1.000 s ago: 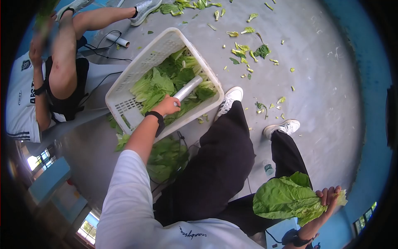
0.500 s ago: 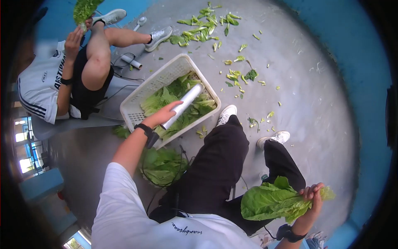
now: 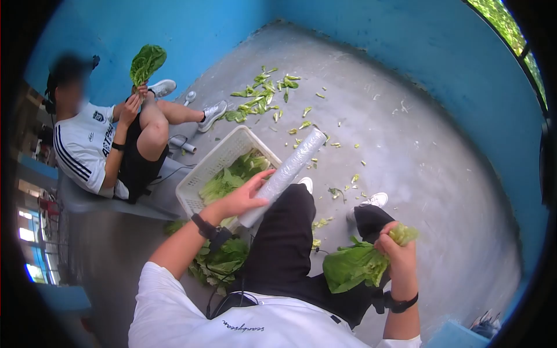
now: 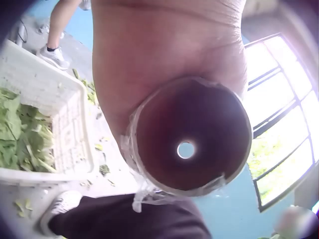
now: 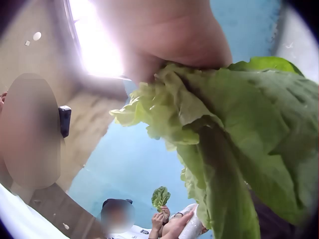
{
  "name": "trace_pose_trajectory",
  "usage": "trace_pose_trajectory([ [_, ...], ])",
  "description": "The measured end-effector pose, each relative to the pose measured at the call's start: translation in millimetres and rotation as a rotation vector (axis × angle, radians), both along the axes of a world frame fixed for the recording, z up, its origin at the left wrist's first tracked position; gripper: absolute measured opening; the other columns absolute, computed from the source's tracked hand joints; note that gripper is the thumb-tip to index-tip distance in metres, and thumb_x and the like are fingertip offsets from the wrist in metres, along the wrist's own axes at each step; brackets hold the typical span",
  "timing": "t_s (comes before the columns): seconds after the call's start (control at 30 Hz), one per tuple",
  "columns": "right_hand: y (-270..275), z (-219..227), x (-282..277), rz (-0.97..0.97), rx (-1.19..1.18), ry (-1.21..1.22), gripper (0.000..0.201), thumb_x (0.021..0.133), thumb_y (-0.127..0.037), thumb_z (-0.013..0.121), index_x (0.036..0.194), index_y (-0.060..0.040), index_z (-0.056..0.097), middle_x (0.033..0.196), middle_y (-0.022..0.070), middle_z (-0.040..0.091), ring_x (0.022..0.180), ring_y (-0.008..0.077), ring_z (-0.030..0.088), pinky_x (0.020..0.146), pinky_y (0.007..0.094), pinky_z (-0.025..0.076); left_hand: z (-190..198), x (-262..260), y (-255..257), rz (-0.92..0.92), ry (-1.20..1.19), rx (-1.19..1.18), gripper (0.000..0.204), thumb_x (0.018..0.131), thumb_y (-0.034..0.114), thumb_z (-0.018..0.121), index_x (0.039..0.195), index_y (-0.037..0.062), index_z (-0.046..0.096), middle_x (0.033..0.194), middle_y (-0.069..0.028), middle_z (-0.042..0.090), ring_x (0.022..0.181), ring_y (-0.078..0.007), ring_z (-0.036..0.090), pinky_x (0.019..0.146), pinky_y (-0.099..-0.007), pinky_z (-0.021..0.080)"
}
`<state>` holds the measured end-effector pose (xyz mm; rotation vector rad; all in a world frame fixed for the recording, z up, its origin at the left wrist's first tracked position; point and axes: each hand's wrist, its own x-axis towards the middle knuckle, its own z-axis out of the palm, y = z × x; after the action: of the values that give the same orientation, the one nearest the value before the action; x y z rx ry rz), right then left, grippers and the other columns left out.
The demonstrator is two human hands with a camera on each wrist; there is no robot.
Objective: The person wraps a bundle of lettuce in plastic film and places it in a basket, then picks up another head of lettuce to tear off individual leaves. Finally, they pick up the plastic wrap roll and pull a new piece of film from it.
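The big smooth wall [image 3: 360, 29] is bright blue, with some dark marks on it. The hard grey floor [image 3: 452, 191] has little white scratches. A wide window with dark thin bars [image 4: 284, 94] lets in strong white light, and green leaves show outside it.

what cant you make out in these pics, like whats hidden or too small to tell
- Bottom of the crate: head view, greens cover much of it.
- Fingertips of the left hand: left wrist view, behind the roll and palm.
- Fingertips of the right hand: right wrist view, behind the hand and leafy bunch.
- Part of the floor heap: head view, behind the left forearm.
- Farthest scraps' details: head view, too small.
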<state>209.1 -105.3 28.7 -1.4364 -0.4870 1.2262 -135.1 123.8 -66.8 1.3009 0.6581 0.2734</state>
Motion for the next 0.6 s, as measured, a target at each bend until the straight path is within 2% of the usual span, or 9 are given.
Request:
trace_pose_trajectory([
  [0.03, -0.3, 1.6, -1.8, 0.008, 0.012, -0.026, 0.013, 0.084, 0.000, 0.072, 0.092, -0.0045, 0.062, 0.079, -0.0022, 0.058, 0.069, 0.0054, 0.054, 0.063, 0.0221, 0.044, -1.5, 9.7, -7.7, 0.018, -0.036, 0.062, 0.094, 0.085, 0.023, 0.076, 0.158, 0.0049, 0.019, 0.147, -0.0115, 0.041, 0.136, -0.0212, 0.041, 0.117, -0.0384, 0.031],
  [0.1, -0.9, 6.0, -8.1, 0.021, 0.030, -0.085, 0.015, 0.083, -0.002, 0.075, 0.092, -0.0047, 0.063, 0.080, -0.0035, 0.058, 0.069, 0.0042, 0.053, 0.063, 0.0215, 0.043, 12.4, 26.0, -25.4, -0.016, 0.015, 0.014, 0.091, 0.083, 0.012, 0.075, 0.157, 0.0040, 0.022, 0.141, -0.0096, 0.046, 0.129, -0.0189, 0.048, 0.108, -0.0381, 0.044],
  [0.13, -0.4, 5.9, -11.3, 0.022, 0.046, -0.105, 0.016, 0.083, -0.003, 0.076, 0.092, -0.0043, 0.064, 0.080, -0.0037, 0.059, 0.069, 0.0040, 0.053, 0.063, 0.0214, 0.043, 18.9, 34.7, -33.5, -0.023, 0.000, -0.012, 0.089, 0.082, 0.005, 0.073, 0.156, 0.0043, 0.024, 0.137, -0.0076, 0.048, 0.120, -0.0161, 0.053, 0.099, -0.0372, 0.052],
  [0.23, 3.4, 4.7, -19.1, 0.022, 0.080, -0.152, 0.019, 0.082, -0.007, 0.079, 0.094, -0.0033, 0.066, 0.080, -0.0041, 0.060, 0.070, 0.0037, 0.054, 0.063, 0.0216, 0.043, 36.5, 65.8, -66.0, -0.010, 0.010, 0.044, 0.083, 0.080, 0.003, 0.076, 0.149, 0.0054, 0.030, 0.131, -0.0062, 0.050, 0.118, -0.0144, 0.052, 0.100, -0.0348, 0.049],
  [0.3, 6.7, 6.4, -25.1, 0.020, 0.091, -0.173, 0.021, 0.082, -0.010, 0.081, 0.095, -0.0025, 0.067, 0.079, -0.0037, 0.061, 0.070, 0.0038, 0.054, 0.064, 0.0222, 0.044, 36.3, 81.4, -86.3, -0.041, 0.025, 0.176, 0.087, 0.075, 0.003, 0.081, 0.144, 0.0084, 0.029, 0.128, -0.0062, 0.049, 0.123, -0.0146, 0.048, 0.103, -0.0348, 0.043],
  [0.37, 7.1, 1.5, -29.2, 0.019, 0.093, -0.222, 0.023, 0.083, -0.013, 0.081, 0.096, -0.0016, 0.067, 0.078, -0.0031, 0.062, 0.071, 0.0044, 0.055, 0.064, 0.0233, 0.045, 36.4, 90.9, -105.6, -0.061, 0.053, 0.259, 0.086, 0.074, 0.003, 0.082, 0.142, 0.0102, 0.028, 0.129, -0.0066, 0.049, 0.123, -0.0149, 0.049, 0.103, -0.0352, 0.043],
  [0.47, 5.2, -0.7, -36.8, -0.003, 0.096, -0.266, 0.022, 0.085, -0.016, 0.080, 0.095, -0.0007, 0.067, 0.077, -0.0017, 0.063, 0.071, 0.0054, 0.056, 0.065, 0.0246, 0.047, 40.4, 96.9, -129.2, -0.136, 0.054, 0.259, 0.082, 0.078, 0.007, 0.081, 0.141, 0.0085, 0.029, 0.127, -0.0086, 0.049, 0.124, -0.0185, 0.048, 0.104, -0.0357, 0.041],
  [0.53, 3.3, -1.2, -36.3, 0.007, 0.090, -0.313, 0.017, 0.088, -0.015, 0.076, 0.091, -0.0004, 0.068, 0.077, 0.0007, 0.066, 0.071, 0.0066, 0.057, 0.065, 0.0263, 0.048, 41.7, 96.4, -136.8, -0.139, -0.009, 0.093, 0.081, 0.078, 0.006, 0.081, 0.140, 0.0089, 0.029, 0.127, -0.0084, 0.049, 0.123, -0.0181, 0.049, 0.105, -0.0356, 0.041],
  [0.6, -2.0, -0.1, -34.5, 0.050, 0.092, -0.353, 0.015, 0.088, -0.014, 0.075, 0.089, -0.0004, 0.068, 0.077, 0.0018, 0.066, 0.071, 0.0068, 0.058, 0.065, 0.0266, 0.048, 43.0, 91.1, -138.7, -0.197, -0.084, -0.079, 0.088, 0.079, 0.006, 0.081, 0.146, 0.0103, 0.025, 0.130, -0.0089, 0.048, 0.122, -0.0199, 0.052, 0.105, -0.0379, 0.042],
])
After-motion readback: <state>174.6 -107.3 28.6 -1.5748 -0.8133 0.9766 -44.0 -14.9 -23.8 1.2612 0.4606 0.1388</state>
